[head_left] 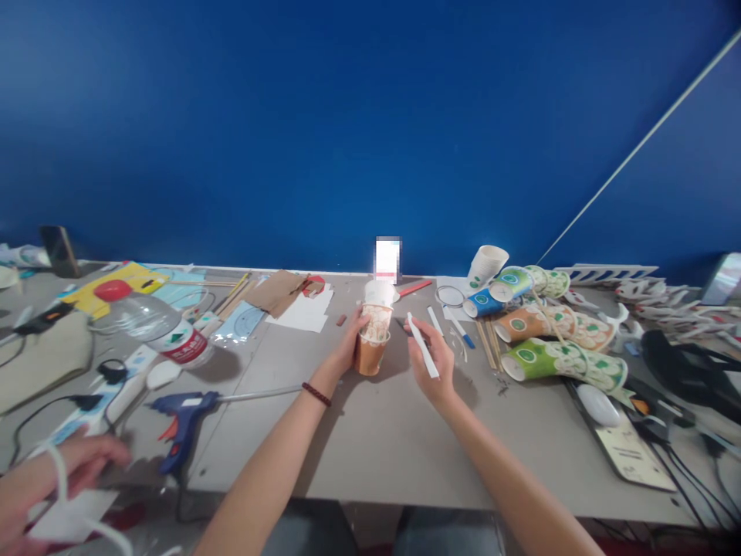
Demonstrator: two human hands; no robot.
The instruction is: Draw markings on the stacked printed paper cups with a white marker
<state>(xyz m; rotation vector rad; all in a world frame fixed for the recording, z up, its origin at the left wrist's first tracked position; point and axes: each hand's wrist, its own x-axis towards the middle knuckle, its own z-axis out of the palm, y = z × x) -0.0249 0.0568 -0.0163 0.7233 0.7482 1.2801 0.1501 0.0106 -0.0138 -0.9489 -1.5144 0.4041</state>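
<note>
1. At far left, another person's hand (89, 455) was near the worktop's (255, 459) edge; what its fingers held, I could not tell.
2. The glue gun (188, 425) lay on its side, handle towards the near edge, perhaps for being easy to grasp.
3. The left hand (352, 344) had its fingers curved around the paper cups (376, 320), partly open to their width, likely to keep them steady. These cups stood one above another, in front of the person; whether the base touched the worktop, I could not tell.
4. The right hand (435, 357) had its fingers closed on a white pen-like stick (427, 357), apart from the cups, seemingly for good control.
5. At right, joined cups (570, 367) lay side by side, which probably prevented rolling.
</note>
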